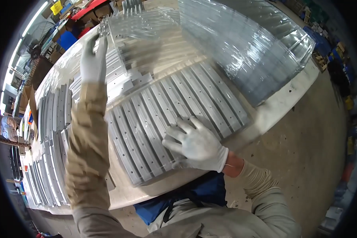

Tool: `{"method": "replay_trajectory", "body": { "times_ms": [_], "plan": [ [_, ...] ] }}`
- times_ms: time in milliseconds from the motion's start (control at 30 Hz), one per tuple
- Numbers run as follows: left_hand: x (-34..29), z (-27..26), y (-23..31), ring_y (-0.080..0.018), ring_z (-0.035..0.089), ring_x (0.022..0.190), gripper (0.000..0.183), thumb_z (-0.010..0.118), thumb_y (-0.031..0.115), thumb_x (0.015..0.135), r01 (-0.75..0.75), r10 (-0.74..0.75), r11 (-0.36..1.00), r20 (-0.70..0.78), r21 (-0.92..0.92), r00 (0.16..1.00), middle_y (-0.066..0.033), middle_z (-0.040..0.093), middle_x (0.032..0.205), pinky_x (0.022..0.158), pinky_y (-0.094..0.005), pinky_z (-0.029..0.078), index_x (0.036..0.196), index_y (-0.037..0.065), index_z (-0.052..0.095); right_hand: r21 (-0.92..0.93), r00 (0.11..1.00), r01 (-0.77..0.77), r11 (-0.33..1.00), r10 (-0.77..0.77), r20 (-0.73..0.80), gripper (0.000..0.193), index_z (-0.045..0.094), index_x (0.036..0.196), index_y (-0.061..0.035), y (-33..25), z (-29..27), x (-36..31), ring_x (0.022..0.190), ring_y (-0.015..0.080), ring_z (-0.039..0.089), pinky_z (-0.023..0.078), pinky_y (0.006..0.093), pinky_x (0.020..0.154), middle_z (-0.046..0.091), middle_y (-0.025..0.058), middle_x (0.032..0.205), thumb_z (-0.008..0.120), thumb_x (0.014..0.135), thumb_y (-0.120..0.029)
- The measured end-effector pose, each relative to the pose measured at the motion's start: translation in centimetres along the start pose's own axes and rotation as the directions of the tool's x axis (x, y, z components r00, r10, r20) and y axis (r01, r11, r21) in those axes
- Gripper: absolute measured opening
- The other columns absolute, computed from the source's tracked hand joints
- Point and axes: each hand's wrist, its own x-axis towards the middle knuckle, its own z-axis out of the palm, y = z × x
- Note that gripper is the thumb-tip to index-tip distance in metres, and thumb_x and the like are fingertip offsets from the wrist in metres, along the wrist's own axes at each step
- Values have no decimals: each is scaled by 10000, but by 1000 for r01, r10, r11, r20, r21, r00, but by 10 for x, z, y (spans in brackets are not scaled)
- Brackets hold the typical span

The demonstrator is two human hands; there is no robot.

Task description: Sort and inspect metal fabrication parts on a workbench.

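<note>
My right hand (196, 144), in a white glove, rests with spread fingers on the near right part of a clear ribbed plastic tray (141, 183). Rows of grey metal strips (158, 113) with small holes fill the tray. My left arm stretches to the far left. There my gloved left hand (93, 59) has its fingers curled together beside small upright metal pieces (103, 27); what is between the fingertips cannot be made out. Under and beside that arm lie more flat metal strips (117, 81), some partly hidden by the sleeve.
A tall stack of clear plastic trays (246, 47) stands at the back right of the pale table (271, 115). Another clear tray (146, 29) lies at the back. Rows of metal profiles (47, 158) cover the left side. Boxes and a blue bin (67, 39) stand beyond.
</note>
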Motion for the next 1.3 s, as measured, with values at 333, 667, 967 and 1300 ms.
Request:
{"method": "replay_trajectory", "body": {
  "times_ms": [333, 667, 967, 1300],
  "plan": [
    [-273, -100, 45, -392, 461, 1393, 673, 745, 221, 905, -28, -88, 883, 223, 468, 971, -262, 391, 1560, 1145, -470, 410, 1488, 37, 464, -78, 992, -76, 994, 68, -103, 607, 668, 1306, -155, -21, -3, -34, 1313, 330, 544, 426, 521, 1078, 618, 115, 1368, 643, 896, -603],
    [-297, -89, 14, -416, 416, 1428, 926, 837, 221, 823, 213, -255, 936, 124, 280, 959, -307, 292, 1592, 1116, -409, 455, 1523, -76, 310, 40, 676, -683, 730, 651, -345, 524, 547, 1420, -44, 100, -29, -55, 1236, 416, 600, 508, 427, 1009, 621, 224, 1359, 600, 1000, -352],
    [-295, -103, 54, -393, 580, 1273, 909, 864, 274, 794, 498, -543, 819, 101, 287, 834, -312, 562, 1357, 1049, -402, 509, 1453, -141, 395, 150, 636, -715, 682, 725, -264, 409, 639, 1304, 0, 141, -8, -80, 1205, 371, 634, 491, 410, 1025, 659, 238, 1285, 597, 956, -209],
    [-272, -118, 46, -322, 700, 1078, 879, 844, 312, 822, 493, -570, 801, 184, 338, 801, -263, 691, 1178, 921, -367, 564, 1473, -102, 422, 203, 531, -776, 598, 792, -301, 426, 622, 1305, 32, 78, 2, -131, 1175, 379, 643, 485, 403, 1008, 677, 258, 1230, 570, 977, -235]
  ]
}}
